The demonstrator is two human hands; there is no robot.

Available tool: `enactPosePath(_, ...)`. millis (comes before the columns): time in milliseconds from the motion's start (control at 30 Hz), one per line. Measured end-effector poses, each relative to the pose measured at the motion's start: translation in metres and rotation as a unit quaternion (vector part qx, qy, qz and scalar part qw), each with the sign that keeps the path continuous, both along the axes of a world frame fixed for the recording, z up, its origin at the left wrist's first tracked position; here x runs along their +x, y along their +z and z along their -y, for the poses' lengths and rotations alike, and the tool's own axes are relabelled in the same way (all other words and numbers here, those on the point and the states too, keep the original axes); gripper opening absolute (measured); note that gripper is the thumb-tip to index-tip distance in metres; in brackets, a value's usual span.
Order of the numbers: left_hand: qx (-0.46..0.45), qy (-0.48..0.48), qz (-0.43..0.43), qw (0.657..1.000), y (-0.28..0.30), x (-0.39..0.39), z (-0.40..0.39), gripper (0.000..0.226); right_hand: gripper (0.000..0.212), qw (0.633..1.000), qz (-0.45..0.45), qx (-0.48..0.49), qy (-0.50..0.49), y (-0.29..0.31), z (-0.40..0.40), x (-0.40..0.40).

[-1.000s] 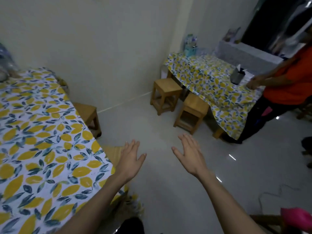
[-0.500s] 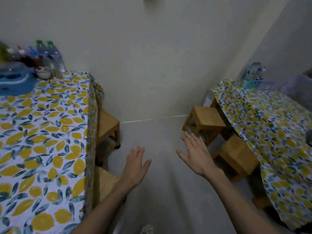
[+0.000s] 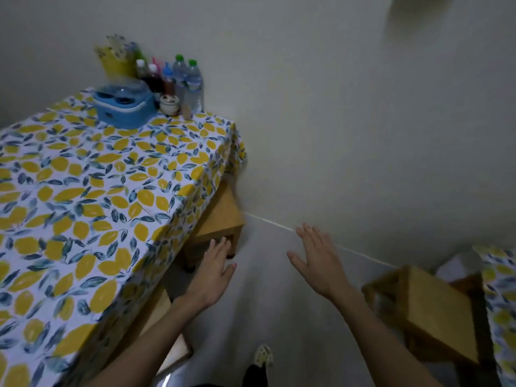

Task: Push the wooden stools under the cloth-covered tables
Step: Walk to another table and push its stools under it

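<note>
A table under a lemon-print cloth (image 3: 111, 191) fills the left. A wooden stool (image 3: 220, 219) sticks out from its far right edge by the wall, partly under the cloth. A second stool (image 3: 156, 311) shows lower down, mostly hidden by the cloth and my left forearm. My left hand (image 3: 216, 272) is held out flat, fingers straight, just in front of the far stool, holding nothing. My right hand (image 3: 318, 263) is spread open over the floor. Another stool (image 3: 435, 311) stands at the right beside a second lemon-print cloth (image 3: 499, 297).
A blue cooler box (image 3: 125, 107), several bottles (image 3: 181, 76) and a small jar (image 3: 169, 103) stand at the table's far end. A pale wall (image 3: 363, 121) runs behind. Grey floor (image 3: 279, 317) lies between the tables. My shoe (image 3: 262, 356) shows at the bottom.
My view has swung left toward the left table; the right table and its stools slid to the frame edge. Both hands stay open and have come closer to the far left stool.
</note>
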State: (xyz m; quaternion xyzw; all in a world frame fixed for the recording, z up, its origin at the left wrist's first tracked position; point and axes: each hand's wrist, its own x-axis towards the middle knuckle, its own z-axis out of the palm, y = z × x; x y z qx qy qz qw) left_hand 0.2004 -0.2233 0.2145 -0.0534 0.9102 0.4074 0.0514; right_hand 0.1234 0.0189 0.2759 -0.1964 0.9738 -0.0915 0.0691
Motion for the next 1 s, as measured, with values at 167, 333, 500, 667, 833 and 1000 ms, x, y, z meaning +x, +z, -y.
enactPosePath(167, -0.021, 0.100, 0.018, 0.995, -0.017, -0.050, -0.008, 0.060, 0.086, 0.990, 0.043, -0.001, 0.131, -0.020, 0.015, -0.112)
enactPosePath(333, -0.043, 0.147, 0.048, 0.987, -0.059, -0.099, 0.005, 0.060, 0.090, 0.973, 0.071, 0.000, 0.221, -0.067, 0.059, -0.196)
enactPosePath(500, 0.000, 0.160, 0.097, 0.982, -0.147, -0.160, 0.024, 0.086, 0.091, 0.958, 0.121, 0.002, 0.260, -0.149, 0.097, -0.262)
enactPosePath(667, -0.010, 0.165, 0.147, 0.975, -0.243, -0.216, 0.040, 0.111, 0.075, 0.946, 0.118, 0.033, 0.300, -0.255, 0.131, -0.321)
enactPosePath(833, -0.081, 0.132, 0.127, 0.980, -0.332, -0.254, 0.063, 0.078, 0.083, 0.937, 0.148, 0.046, 0.313, -0.364, 0.162, -0.352)
enactPosePath(1000, -0.181, 0.069, 0.117, 0.974, -0.396, -0.271, 0.085, 0.062, 0.093, 0.928, 0.143, 0.036, 0.342, -0.443, 0.188, -0.364)
